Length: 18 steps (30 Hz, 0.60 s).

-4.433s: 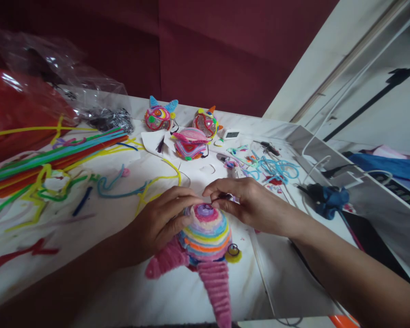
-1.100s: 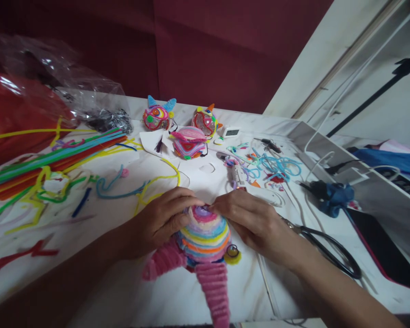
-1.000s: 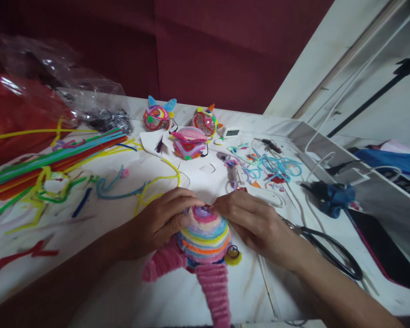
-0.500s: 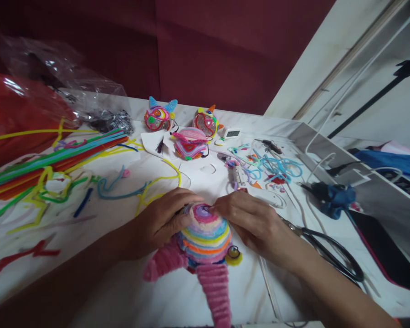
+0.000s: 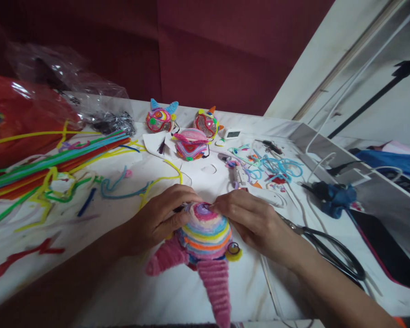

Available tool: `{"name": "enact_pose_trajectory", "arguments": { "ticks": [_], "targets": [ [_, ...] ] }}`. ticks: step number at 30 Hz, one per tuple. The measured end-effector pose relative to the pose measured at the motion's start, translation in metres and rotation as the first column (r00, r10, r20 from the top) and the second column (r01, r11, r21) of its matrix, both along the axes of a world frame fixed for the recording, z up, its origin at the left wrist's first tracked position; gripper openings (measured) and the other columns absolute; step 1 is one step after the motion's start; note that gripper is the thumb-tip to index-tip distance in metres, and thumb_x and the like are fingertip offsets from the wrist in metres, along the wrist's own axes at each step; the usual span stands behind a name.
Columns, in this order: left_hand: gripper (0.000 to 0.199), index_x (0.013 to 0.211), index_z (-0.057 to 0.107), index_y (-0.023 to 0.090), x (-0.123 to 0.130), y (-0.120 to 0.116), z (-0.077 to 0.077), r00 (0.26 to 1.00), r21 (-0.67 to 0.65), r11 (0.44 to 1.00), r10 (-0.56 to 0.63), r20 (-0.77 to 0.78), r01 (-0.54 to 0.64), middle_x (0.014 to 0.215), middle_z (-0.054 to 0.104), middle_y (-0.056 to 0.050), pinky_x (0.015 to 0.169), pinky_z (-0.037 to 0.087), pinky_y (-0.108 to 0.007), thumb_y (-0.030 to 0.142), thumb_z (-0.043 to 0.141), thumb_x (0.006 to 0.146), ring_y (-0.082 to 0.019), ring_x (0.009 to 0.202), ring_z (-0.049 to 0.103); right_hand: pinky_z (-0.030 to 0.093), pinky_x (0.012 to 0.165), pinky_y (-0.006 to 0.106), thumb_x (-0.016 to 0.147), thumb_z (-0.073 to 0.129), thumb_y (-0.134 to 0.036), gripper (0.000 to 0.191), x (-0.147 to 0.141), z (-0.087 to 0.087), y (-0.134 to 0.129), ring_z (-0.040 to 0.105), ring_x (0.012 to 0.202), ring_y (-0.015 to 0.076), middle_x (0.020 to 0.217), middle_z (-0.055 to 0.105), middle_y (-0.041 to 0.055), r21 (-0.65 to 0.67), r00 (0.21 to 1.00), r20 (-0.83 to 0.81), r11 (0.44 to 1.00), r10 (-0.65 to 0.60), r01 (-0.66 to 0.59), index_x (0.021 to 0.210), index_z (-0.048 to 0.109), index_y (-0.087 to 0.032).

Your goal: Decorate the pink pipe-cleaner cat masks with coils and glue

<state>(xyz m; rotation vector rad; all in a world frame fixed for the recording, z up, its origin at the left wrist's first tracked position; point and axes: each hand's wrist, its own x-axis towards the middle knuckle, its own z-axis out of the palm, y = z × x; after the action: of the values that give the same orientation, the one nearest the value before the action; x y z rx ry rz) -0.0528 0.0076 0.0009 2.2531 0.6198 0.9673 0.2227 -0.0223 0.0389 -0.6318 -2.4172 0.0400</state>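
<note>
A round craft figure [image 5: 205,234], wound in bands of coloured pipe cleaner, sits low in the centre, its two pink horns pointing toward me. Its far left side is gripped by my left hand [image 5: 166,216], thumb and fingers closed on it. My right hand [image 5: 248,216] is closed too, its fingertips pressed on the purple and pink spiral at the figure's top. Whatever lies beneath those fingertips is hidden. A yellow piece with a dark ring [image 5: 233,252] sticks out at the figure's right side.
Three finished-looking figures [image 5: 191,145] stand at the back. Pipe cleaners [image 5: 71,157] lie at left, near clear plastic wrapping. To the right are a white glue gun [image 5: 263,195], blue scraps, black-handled scissors [image 5: 335,253], a dark cloth and a phone [image 5: 384,250].
Both hands keep their hold on the figure and have barely moved. The view has shifted slightly, so things on the left appear a little farther right.
</note>
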Motion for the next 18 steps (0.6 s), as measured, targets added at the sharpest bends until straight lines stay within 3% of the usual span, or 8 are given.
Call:
{"name": "enact_pose_trajectory", "arguments": {
  "ticks": [4,7,12,15,18],
  "targets": [
    [0.035,0.139,0.067,0.026,0.002,0.0,-0.002,0.999,0.034,0.999,-0.016,0.039,0.014,0.131,0.074,-0.011,0.11,0.056,-0.038,0.043,0.052,0.112,-0.026,0.125,0.068,0.064,0.08,0.036,0.111,0.051,-0.011,0.021,0.0,0.001,0.0,0.079,0.093,0.0237,0.103,0.082,0.0141,-0.001,1.0,0.012,1.0,-0.006,0.006,0.121,0.068,-0.015],
    [0.035,0.139,0.067,0.026,0.0,-0.001,-0.001,1.0,-0.009,1.0,-0.008,0.012,0.008,0.133,0.074,-0.011,0.11,0.056,-0.038,0.044,0.053,0.112,-0.026,0.127,0.068,0.064,0.081,0.036,0.111,0.05,-0.012,0.021,-0.001,0.002,0.0,0.079,0.094,0.0233,0.104,0.082,0.0136,-0.008,1.0,0.02,1.0,-0.014,0.014,0.122,0.068,-0.016],
    [0.046,0.144,0.067,0.025,-0.015,0.006,-0.007,0.992,-0.134,0.988,0.067,-0.108,-0.082,0.136,0.075,-0.012,0.106,0.06,-0.038,0.051,0.048,0.112,-0.027,0.122,0.072,0.064,0.08,0.037,0.111,0.05,-0.012,0.021,-0.001,0.001,0.001,0.079,0.092,0.0238,0.104,0.082,0.015,0.002,1.0,0.01,1.0,-0.003,0.003,0.121,0.068,-0.014],
    [0.045,0.139,0.071,0.024,-0.028,0.018,-0.009,0.976,-0.073,0.991,0.095,-0.196,-0.111,0.131,0.079,-0.012,0.108,0.06,-0.04,0.048,0.046,0.112,-0.027,0.117,0.075,0.064,0.082,0.037,0.111,0.05,-0.011,0.022,0.0,0.0,0.001,0.079,0.095,0.0241,0.105,0.082,0.0144,-0.01,1.0,0.004,1.0,-0.001,0.001,0.122,0.068,-0.016],
    [0.046,0.141,0.071,0.022,-0.035,0.023,0.0,0.95,-0.05,0.997,0.033,-0.309,-0.05,0.14,0.078,-0.012,0.112,0.06,-0.04,0.049,0.053,0.109,-0.029,0.125,0.075,0.065,0.082,0.037,0.111,0.051,-0.013,0.022,0.001,-0.001,0.002,0.08,0.095,0.0241,0.105,0.082,0.0139,-0.02,1.0,0.001,1.0,0.002,-0.002,0.123,0.069,-0.017]
  ]
}}
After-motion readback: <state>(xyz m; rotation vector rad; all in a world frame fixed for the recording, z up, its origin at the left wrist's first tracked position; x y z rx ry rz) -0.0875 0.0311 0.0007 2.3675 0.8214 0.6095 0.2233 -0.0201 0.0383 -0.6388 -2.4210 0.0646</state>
